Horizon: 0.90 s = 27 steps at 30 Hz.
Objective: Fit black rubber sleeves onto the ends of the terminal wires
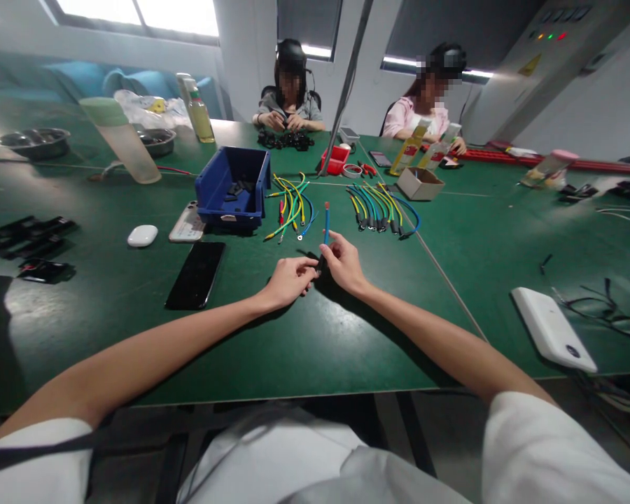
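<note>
My right hand [345,262] pinches a short blue wire [326,222] that stands upright, its bare copper end at the top. At the wire's lower end is a small black piece [320,265], partly hidden by my fingers. The closed fingertips of my left hand [292,281] are on that piece. Beyond my hands lies a loose bundle of yellow, green and blue wires [294,206] with ring terminals. To its right, a row of similar wires [381,206] has black sleeves at the near ends.
Left of the wires stands a blue bin [233,192] with small black pieces inside. Nearby lie a black phone [195,276], another phone [187,222] and a white case [143,236]. A power bank [551,327] and glasses [609,308] lie right. Two people sit across the table.
</note>
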{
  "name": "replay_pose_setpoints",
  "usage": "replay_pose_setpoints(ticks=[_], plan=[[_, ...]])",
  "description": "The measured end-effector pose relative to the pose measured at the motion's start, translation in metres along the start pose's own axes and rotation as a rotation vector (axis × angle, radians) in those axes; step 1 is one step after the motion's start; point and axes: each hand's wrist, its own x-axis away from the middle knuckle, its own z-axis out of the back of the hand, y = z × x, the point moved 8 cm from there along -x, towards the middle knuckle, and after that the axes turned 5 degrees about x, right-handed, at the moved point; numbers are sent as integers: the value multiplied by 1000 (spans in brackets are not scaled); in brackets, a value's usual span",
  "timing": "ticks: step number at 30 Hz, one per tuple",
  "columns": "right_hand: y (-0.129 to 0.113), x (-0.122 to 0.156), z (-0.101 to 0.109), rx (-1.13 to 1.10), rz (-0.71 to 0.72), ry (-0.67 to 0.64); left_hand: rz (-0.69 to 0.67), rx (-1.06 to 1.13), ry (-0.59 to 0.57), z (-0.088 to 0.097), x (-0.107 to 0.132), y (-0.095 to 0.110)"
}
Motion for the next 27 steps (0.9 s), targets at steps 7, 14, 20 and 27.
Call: replay_pose_setpoints(ticks=[7,14,20,27], plan=[[3,-13,12,106,13,78,-24,-76,-16,1,2,4],[3,-45,16,351,50,-32,-97,-180,-48,-1,1,8],[-19,-74,9,600,97,-197,-123,-212,-53,-2,2,11],[-54,-113,1,708,126,-193,-140,-205,-55,-2,2,11]])
